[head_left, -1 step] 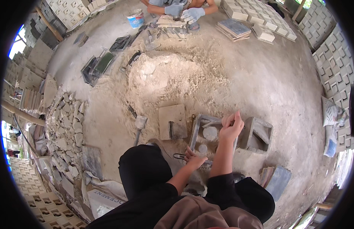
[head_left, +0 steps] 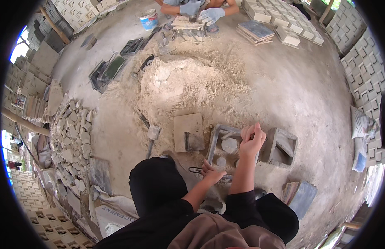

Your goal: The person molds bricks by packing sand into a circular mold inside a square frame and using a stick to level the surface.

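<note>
In front of me on the floor lies a grey rectangular mould frame (head_left: 214, 143) with two round pieces inside, a larger pale disc (head_left: 229, 145) and a smaller one (head_left: 221, 162). My left hand (head_left: 211, 173) is closed at its near left corner, beside a metal loop handle (head_left: 195, 169). Over the mould's right side, my right hand (head_left: 252, 138) is curled into a fist. Something dark shows between its fingers, too small to name. Just right of it sits a box-shaped mould (head_left: 279, 147) with a slanted bar inside. A square plate with a handle (head_left: 188, 133) lies to the left.
Beyond the moulds rises a heap of pale powder (head_left: 180, 83). A small trowel or shovel (head_left: 154, 133) lies left of the plate. Broken rubble (head_left: 72, 143) is piled farther left. Across from me, a co-worker's gloved hands (head_left: 211, 15) work at another mould. Stacked plates (head_left: 300, 199) lie near my right knee.
</note>
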{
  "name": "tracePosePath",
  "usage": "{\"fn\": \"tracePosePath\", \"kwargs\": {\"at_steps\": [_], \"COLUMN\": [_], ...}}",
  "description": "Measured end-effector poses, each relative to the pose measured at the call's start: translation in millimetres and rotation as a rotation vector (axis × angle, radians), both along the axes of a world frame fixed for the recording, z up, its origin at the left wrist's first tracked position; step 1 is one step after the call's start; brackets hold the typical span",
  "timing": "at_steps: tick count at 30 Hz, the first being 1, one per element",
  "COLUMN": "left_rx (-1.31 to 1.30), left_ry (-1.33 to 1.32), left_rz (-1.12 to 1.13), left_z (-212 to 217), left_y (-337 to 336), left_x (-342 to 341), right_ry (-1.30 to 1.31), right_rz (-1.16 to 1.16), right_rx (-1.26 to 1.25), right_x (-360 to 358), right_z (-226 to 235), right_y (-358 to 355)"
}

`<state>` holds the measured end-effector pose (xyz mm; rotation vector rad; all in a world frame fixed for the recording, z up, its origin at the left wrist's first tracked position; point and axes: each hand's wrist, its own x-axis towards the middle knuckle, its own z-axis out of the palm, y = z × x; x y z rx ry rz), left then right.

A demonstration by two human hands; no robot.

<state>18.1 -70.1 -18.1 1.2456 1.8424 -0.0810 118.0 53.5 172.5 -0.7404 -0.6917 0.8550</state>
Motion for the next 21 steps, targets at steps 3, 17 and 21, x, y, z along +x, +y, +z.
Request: {"fn": "tracePosePath", "kwargs": {"at_steps": [3, 17, 21], "left_rx": [-0.316, -0.115, -0.17], "left_ry": [-0.286, -0.148, -0.105], "left_rz": [-0.131, 0.0, -0.009], "left_z": [13, 22, -22], "left_y": [14, 13, 2], "left_x": [-3, 3, -12], "right_ry": [-0.096, 0.033, 0.179], "right_rz": [0.159, 0.195, 0.161], "right_rx": [-0.028, -0.003, -0.012], "right_x": [17, 38, 31], "right_z": [-35, -13, -31], "right_y": [2, 14, 18]}}
